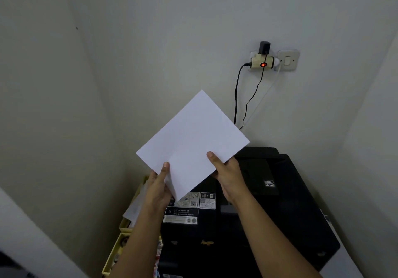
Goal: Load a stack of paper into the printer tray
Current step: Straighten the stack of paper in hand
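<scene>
A white stack of paper point(192, 140) is held up in the air, turned like a diamond, above the black printer point(280, 202). My left hand point(158, 189) grips its lower left edge, thumb on top. My right hand point(228, 174) grips its lower right edge, thumb on the sheet. The printer's top carries white instruction labels point(193, 201) and its lid looks closed; no open tray shows.
A wall socket adapter with a red light point(262, 62) and black cables point(237, 97) sit on the wall behind the printer. Yellow trays with papers point(127, 228) stand to the printer's left. Walls close in on the left and right.
</scene>
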Motion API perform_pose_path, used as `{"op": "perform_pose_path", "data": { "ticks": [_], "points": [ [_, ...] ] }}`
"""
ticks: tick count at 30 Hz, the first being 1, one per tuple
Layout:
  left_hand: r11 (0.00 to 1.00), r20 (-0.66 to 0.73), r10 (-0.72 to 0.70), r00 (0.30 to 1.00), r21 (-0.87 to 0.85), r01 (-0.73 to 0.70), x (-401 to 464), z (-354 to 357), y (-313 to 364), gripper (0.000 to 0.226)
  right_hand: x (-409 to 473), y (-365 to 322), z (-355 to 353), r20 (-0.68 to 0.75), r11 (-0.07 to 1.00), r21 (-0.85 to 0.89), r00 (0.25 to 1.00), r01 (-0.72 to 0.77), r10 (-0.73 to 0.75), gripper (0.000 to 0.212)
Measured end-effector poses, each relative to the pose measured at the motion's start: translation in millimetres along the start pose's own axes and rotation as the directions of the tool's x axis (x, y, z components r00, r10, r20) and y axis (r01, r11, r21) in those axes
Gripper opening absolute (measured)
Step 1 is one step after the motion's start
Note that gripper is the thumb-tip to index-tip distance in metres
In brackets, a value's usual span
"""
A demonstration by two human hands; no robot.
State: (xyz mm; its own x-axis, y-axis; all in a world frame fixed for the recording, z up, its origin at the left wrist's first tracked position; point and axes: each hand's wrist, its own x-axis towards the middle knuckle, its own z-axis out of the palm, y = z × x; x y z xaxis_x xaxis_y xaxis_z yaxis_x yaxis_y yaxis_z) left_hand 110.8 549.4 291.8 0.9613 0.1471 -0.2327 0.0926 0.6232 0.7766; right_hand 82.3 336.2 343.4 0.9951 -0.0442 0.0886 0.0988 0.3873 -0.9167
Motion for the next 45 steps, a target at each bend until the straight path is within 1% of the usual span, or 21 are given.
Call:
{"op": "perform_pose_path", "data": {
  "ticks": [1,2,4,7,9,11,12,14,15,17,18,20,21,23,25,30,35,38,45],
  "points": [
    [1.000,0.024,0.007,1.000,0.011,-0.007,0.5,-0.5,-1.9,0.027,1.4,-0.2,0.0,-0.025,1.000,-0.012,1.000,-0.006,0.006,0.022],
    [1.000,0.052,0.012,0.999,0.025,-0.013,0.6,-1.5,-2.7,0.033,3.1,-1.0,-1.0,-0.043,1.000,-0.027,0.999,-0.005,0.004,0.019],
    [0.998,0.103,0.007,0.995,0.069,-0.014,-1.9,-4.7,-1.2,0.044,5.2,-4.3,-3.1,-0.052,0.998,-0.060,0.999,0.010,-0.013,0.019],
    [0.983,0.142,-0.026,0.989,0.184,0.000,-2.9,-13.5,3.4,0.042,7.1,-12.3,-8.5,-0.054,0.992,-0.116,0.997,0.047,-0.053,0.021],
    [0.967,0.156,-0.030,0.987,0.255,-0.011,-3.6,-18.4,9.3,0.046,8.9,-17.9,-13.6,-0.038,0.982,-0.175,0.996,0.075,-0.083,0.022],
    [0.933,0.137,0.031,0.990,0.351,-0.078,-4.7,-23.2,19.5,0.057,10.1,-24.7,-19.0,-0.002,0.965,-0.245,0.995,0.093,-0.097,0.020],
    [0.909,0.125,0.072,0.990,0.400,-0.117,-4.6,-25.5,25.6,0.066,10.8,-27.7,-22.5,0.018,0.954,-0.284,0.995,0.098,-0.097,0.019],
    [0.840,0.134,0.152,0.979,0.504,-0.199,-2.7,-27.2,36.8,0.084,10.3,-34.0,-28.1,0.068,0.930,-0.352,0.994,0.107,-0.088,0.017],
    [0.797,0.154,0.182,0.971,0.556,-0.237,-1.6,-26.6,41.8,0.088,9.9,-36.6,-29.9,0.095,0.918,-0.381,0.992,0.109,-0.078,0.017],
    [0.725,0.245,0.196,0.950,0.616,-0.309,-1.8,-21.0,49.8,0.082,11.0,-38.4,-33.2,0.148,0.891,-0.441,0.988,0.111,-0.049,0.018],
    [0.714,0.300,0.190,0.935,0.612,-0.341,-2.1,-16.7,52.5,0.075,11.8,-38.5,-33.8,0.169,0.878,-0.468,0.985,0.106,-0.029,0.017],
    [0.732,0.393,0.185,0.901,0.557,-0.393,-4.7,-4.5,54.8,0.060,12.7,-39.1,-33.4,0.203,0.856,-0.509,0.979,0.094,0.013,0.017],
    [0.738,0.414,0.181,0.892,0.543,-0.401,-7.2,2.3,54.7,0.053,13.3,-38.6,-33.0,0.215,0.848,-0.522,0.976,0.090,0.029,0.019],
    [0.744,0.395,0.185,0.900,0.542,-0.391,-9.6,12.0,52.0,0.036,14.4,-37.8,-31.9,0.225,0.837,-0.540,0.973,0.083,0.049,0.023],
    [0.767,0.339,0.202,0.919,0.528,-0.364,-11.6,14.8,48.7,0.027,16.2,-38.2,-32.7,0.227,0.832,-0.550,0.972,0.079,0.058,0.021],
    [0.777,0.317,0.224,0.922,0.513,-0.365,-16.5,16.7,45.4,0.028,18.4,-37.3,-38.1,0.225,0.837,-0.541,0.973,0.077,0.056,0.021],
    [0.771,0.318,0.218,0.923,0.524,-0.362,-25.7,16.8,44.5,0.027,9.5,-23.7,-37.3,0.177,0.886,-0.462,0.983,0.045,0.042,0.022],
    [0.768,0.315,0.225,0.922,0.525,-0.367,-29.5,17.5,44.6,0.026,6.1,-17.3,-35.1,0.156,0.905,-0.422,0.988,0.045,0.024,0.026],
    [0.786,0.276,0.241,0.930,0.508,-0.354,-30.0,18.4,42.0,0.029,-3.2,-17.1,-27.4,0.139,0.926,-0.375,0.990,0.050,0.003,0.027]
  ]
}}
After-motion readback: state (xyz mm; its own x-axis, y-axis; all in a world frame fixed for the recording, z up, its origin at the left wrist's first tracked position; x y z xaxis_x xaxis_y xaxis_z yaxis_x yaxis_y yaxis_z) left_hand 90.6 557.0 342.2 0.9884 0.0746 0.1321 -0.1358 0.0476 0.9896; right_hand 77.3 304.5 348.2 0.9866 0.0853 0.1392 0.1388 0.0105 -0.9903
